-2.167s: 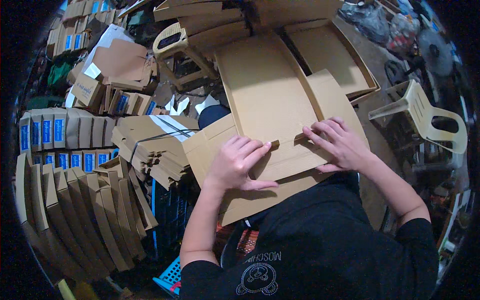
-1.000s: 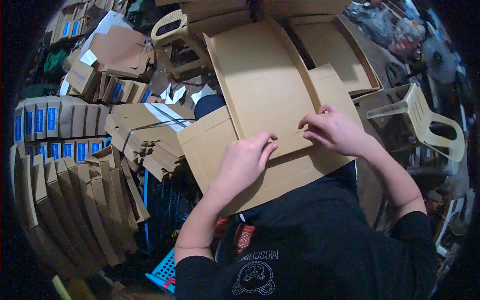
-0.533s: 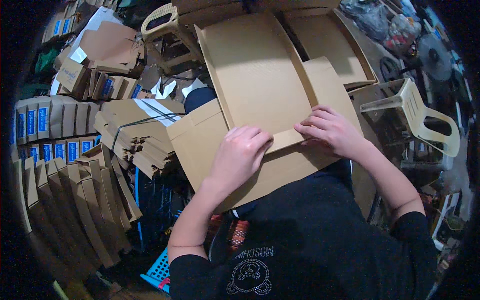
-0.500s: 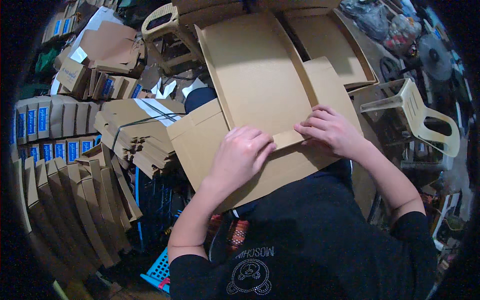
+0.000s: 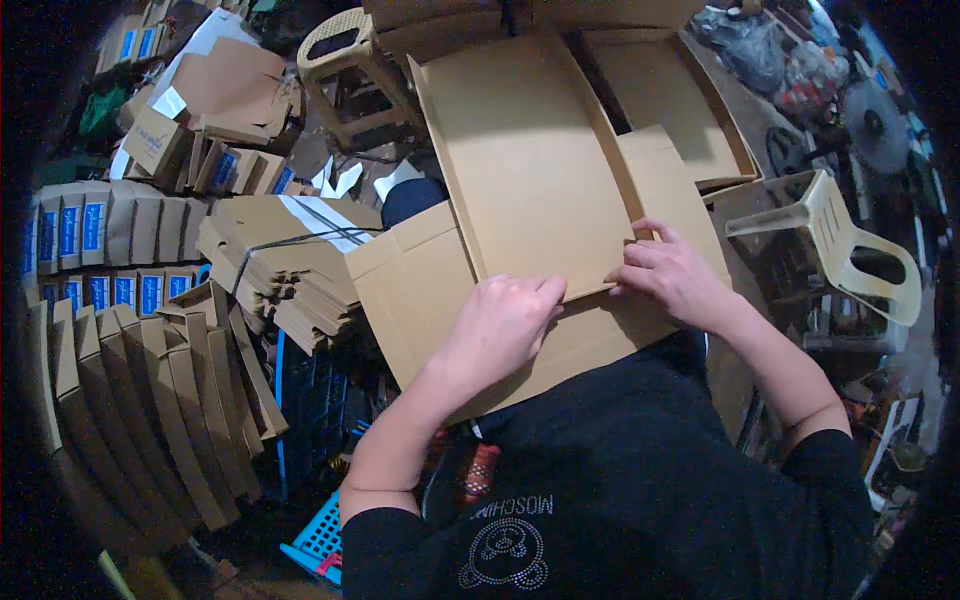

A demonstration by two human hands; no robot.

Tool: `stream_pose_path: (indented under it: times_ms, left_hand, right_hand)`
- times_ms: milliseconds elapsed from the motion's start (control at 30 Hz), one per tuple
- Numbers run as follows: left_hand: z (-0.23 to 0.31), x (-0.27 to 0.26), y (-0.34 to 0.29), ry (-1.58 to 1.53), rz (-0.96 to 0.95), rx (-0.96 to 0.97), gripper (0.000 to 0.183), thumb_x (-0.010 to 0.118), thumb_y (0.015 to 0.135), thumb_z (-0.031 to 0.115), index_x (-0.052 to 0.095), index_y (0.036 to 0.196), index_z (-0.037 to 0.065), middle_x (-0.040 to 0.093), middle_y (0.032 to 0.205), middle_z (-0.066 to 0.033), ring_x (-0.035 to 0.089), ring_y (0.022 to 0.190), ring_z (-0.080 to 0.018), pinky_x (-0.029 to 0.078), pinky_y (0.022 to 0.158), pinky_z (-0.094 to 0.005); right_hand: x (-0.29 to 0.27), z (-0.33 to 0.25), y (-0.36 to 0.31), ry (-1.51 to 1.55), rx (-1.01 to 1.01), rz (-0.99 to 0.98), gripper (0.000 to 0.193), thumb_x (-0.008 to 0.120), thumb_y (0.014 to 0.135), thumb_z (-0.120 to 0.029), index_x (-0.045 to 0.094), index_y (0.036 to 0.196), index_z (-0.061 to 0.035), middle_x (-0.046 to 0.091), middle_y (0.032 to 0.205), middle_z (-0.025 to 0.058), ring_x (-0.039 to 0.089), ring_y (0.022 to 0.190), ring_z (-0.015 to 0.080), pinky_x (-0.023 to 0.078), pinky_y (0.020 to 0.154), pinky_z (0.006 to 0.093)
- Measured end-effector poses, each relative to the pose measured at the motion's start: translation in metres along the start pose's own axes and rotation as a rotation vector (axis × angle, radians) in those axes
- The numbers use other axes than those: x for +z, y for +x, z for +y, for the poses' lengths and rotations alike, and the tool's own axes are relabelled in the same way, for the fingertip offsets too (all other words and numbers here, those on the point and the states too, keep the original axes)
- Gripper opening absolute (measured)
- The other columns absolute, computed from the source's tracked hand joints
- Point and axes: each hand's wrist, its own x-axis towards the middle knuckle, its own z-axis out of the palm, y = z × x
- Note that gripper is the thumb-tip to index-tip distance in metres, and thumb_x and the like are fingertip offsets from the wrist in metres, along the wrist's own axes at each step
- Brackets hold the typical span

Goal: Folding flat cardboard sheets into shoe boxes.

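Observation:
Across my lap lies a partly folded cardboard box (image 5: 530,150), a shallow brown tray with long raised side walls and wide flat flaps at its near end. My left hand (image 5: 505,325) is closed at the left part of the near fold, thumb and fingers pinching the cardboard edge. At the near right corner, my right hand (image 5: 668,278) grips the same edge with bent fingers. Between the two hands the narrow near wall shows as a thin strip. A flat flap (image 5: 590,350) spreads beneath both hands toward my body. The fingertips are partly hidden behind the fold.
Another open cardboard tray (image 5: 660,90) sits beyond on the right. A cream plastic chair (image 5: 860,245) stands to the right, a plastic stool (image 5: 350,75) at the far left. Tied cardboard sheets (image 5: 290,240) and rows of folded boxes (image 5: 150,390) fill the left. A blue basket (image 5: 320,535) is low left.
The near wall between my hands showed as a broader strip and now looks thinner. My left hand's fingers have closed in on the edge, and my right fingers are more bent. The view shifted slightly.

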Motion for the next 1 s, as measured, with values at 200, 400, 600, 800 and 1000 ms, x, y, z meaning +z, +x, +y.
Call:
stream_pose_path:
  times_ms: [200,400,600,800,1000]
  left_hand:
    - [-0.001,0.001,-0.007,0.134,0.054,0.055,0.020,0.073,0.097,0.025,0.064,0.094,0.007,0.064,0.081,-0.0109,0.069,0.081,-0.0326,0.055,0.075,-0.0470]
    - [-0.013,0.007,-0.006,0.246,0.129,0.113,0.032,0.076,0.096,0.035,0.067,0.082,0.008,0.065,0.077,-0.0085,0.068,0.082,-0.0275,0.055,0.085,-0.0432]
    - [-0.027,0.005,0.001,0.326,0.202,0.241,0.042,0.080,0.092,0.043,0.067,0.071,0.009,0.065,0.073,-0.0065,0.066,0.083,-0.0241,0.054,0.096,-0.0435]
    - [-0.035,0.031,0.002,0.312,0.258,0.301,0.042,0.079,0.091,0.045,0.067,0.073,0.010,0.065,0.072,-0.0066,0.067,0.082,-0.0241,0.054,0.097,-0.0438]
    - [-0.020,0.033,0.000,0.231,0.225,0.262,0.047,0.074,0.095,0.048,0.069,0.075,0.007,0.068,0.076,-0.0094,0.068,0.087,-0.0279,0.052,0.100,-0.0440]
  right_hand:
    - [-0.004,-0.004,-0.005,-0.136,-0.073,0.150,0.013,0.070,0.091,-0.022,0.071,0.098,-0.0117,0.064,0.092,0.0032,0.066,0.103,0.0216,0.042,0.118,0.0522]
    - [0.005,0.003,-0.010,-0.176,0.018,0.265,0.027,0.083,0.084,-0.034,0.069,0.090,-0.0115,0.061,0.090,0.0020,0.064,0.107,0.0234,0.044,0.115,0.0528]
    - [0.004,0.008,-0.017,-0.218,-0.008,0.299,0.021,0.078,0.085,-0.027,0.068,0.093,-0.0103,0.062,0.093,0.0033,0.064,0.112,0.0258,0.044,0.116,0.0535]
    - [0.003,0.016,-0.016,-0.090,0.027,0.120,0.017,0.070,0.086,-0.018,0.069,0.101,-0.0102,0.064,0.097,0.0051,0.063,0.117,0.0242,0.038,0.122,0.0546]
    - [-0.006,0.006,-0.012,-0.187,-0.013,0.094,0.026,0.069,0.086,-0.017,0.071,0.112,-0.0125,0.066,0.103,0.0038,0.062,0.120,0.0235,0.034,0.125,0.0556]
